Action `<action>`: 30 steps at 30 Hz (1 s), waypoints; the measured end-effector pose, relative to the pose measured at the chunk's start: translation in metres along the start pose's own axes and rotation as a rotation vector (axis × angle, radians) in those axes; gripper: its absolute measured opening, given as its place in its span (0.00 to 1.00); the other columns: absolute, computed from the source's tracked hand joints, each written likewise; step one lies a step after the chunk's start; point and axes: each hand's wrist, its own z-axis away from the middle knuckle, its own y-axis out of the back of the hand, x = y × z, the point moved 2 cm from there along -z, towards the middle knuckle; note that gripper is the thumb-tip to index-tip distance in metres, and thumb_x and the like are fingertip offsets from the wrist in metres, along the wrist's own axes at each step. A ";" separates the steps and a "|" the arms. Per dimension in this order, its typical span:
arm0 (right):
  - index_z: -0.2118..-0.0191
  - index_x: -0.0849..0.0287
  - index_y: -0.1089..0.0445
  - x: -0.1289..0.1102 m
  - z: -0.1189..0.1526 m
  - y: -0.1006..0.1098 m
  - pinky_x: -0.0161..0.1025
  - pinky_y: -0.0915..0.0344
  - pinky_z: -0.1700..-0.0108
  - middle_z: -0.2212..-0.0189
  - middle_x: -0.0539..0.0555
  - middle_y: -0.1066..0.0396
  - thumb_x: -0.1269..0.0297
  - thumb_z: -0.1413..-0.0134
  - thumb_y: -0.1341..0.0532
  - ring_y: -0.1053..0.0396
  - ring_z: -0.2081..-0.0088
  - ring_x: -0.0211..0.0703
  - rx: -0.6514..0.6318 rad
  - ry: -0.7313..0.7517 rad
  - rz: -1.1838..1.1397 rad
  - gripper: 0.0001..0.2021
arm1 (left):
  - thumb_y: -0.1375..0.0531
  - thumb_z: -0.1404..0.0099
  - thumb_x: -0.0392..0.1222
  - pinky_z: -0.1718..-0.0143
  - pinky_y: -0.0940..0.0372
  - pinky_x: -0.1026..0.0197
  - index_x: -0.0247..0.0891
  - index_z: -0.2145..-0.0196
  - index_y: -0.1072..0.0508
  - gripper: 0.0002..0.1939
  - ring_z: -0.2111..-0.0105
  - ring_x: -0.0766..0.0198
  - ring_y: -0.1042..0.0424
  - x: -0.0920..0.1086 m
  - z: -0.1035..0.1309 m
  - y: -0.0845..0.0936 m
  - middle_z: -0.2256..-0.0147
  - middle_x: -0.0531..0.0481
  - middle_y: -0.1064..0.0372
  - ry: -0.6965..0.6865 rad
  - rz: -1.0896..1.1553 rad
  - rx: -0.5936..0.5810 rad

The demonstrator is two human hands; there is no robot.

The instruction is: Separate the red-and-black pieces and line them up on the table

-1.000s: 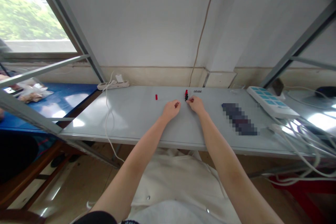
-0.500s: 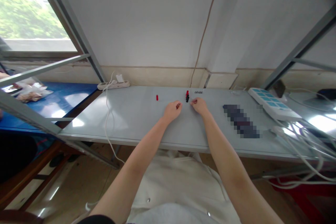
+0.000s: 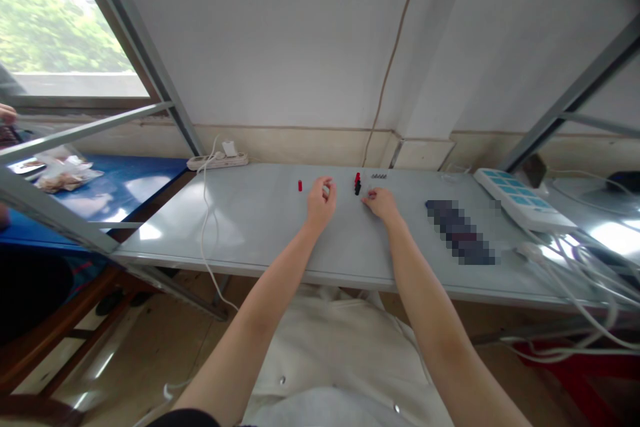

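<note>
My left hand (image 3: 321,203) is raised over the grey table, open, its fingers curled and apart from the thumb; I see nothing between them. A small red cylinder (image 3: 300,185) stands upright just to its left, apart from it. My right hand (image 3: 381,201) rests at the table surface with thumb and fingers pinched together; whatever they hold is too small to make out. Left of those fingertips is a little cluster of red pieces (image 3: 357,177) and black pieces (image 3: 357,189). A row of several small dark screw-like pieces (image 3: 379,176) lies behind my right hand.
On the grey table (image 3: 255,233), a white power strip (image 3: 219,161) with a trailing cable is at the back left. To the right are a blurred-out dark object (image 3: 460,232) and a large white-and-blue power strip (image 3: 520,197). A person's hand (image 3: 7,113) shows at the far left.
My left hand has moved left and away from the black pieces, toward the red cylinder, and its pinched fingers have opened. My right hand stays nearly in place, still pinched.
</note>
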 end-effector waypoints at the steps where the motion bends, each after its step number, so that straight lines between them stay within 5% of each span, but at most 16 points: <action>1: 0.63 0.64 0.30 0.001 0.001 0.002 0.37 0.39 0.62 0.66 0.59 0.28 0.63 0.58 0.37 0.31 0.62 0.45 -0.006 -0.005 0.003 0.14 | 0.52 0.37 0.46 0.74 0.44 0.68 0.37 0.56 0.38 0.15 0.80 0.75 0.42 0.000 -0.001 0.002 0.63 0.48 0.35 0.028 0.050 0.046; 7: 0.65 0.63 0.32 0.004 0.013 0.014 0.36 0.40 0.64 0.68 0.59 0.29 0.63 0.58 0.38 0.32 0.64 0.44 -0.012 -0.040 0.053 0.12 | 0.54 0.38 0.37 0.75 0.43 0.70 0.42 0.51 0.48 0.16 0.77 0.77 0.38 -0.007 -0.010 0.013 0.54 0.46 0.42 0.221 0.279 0.339; 13: 0.73 0.60 0.34 -0.001 0.021 0.017 0.36 0.43 0.71 0.73 0.57 0.31 0.56 0.56 0.40 0.33 0.68 0.44 -0.070 -0.044 0.126 0.11 | 0.58 0.38 0.35 0.83 0.48 0.71 0.44 0.51 0.49 0.16 0.76 0.76 0.35 -0.028 -0.023 0.027 0.52 0.45 0.47 0.575 0.498 0.557; 20: 0.76 0.59 0.34 -0.006 0.024 0.011 0.35 0.45 0.73 0.77 0.55 0.32 0.50 0.55 0.44 0.35 0.73 0.41 -0.250 0.047 0.156 0.16 | 0.59 0.36 0.43 0.87 0.48 0.69 0.43 0.49 0.50 0.17 0.78 0.72 0.33 -0.038 -0.021 0.021 0.48 0.41 0.47 0.752 0.769 0.530; 30: 0.86 0.59 0.41 -0.022 0.035 0.011 0.34 0.51 0.77 0.88 0.47 0.46 0.50 0.54 0.45 0.47 0.82 0.34 -0.294 0.199 0.029 0.20 | 0.51 0.37 0.40 0.71 0.36 0.69 0.40 0.51 0.46 0.16 0.57 0.65 0.32 -0.046 -0.023 0.014 0.53 0.42 0.39 0.735 0.832 0.499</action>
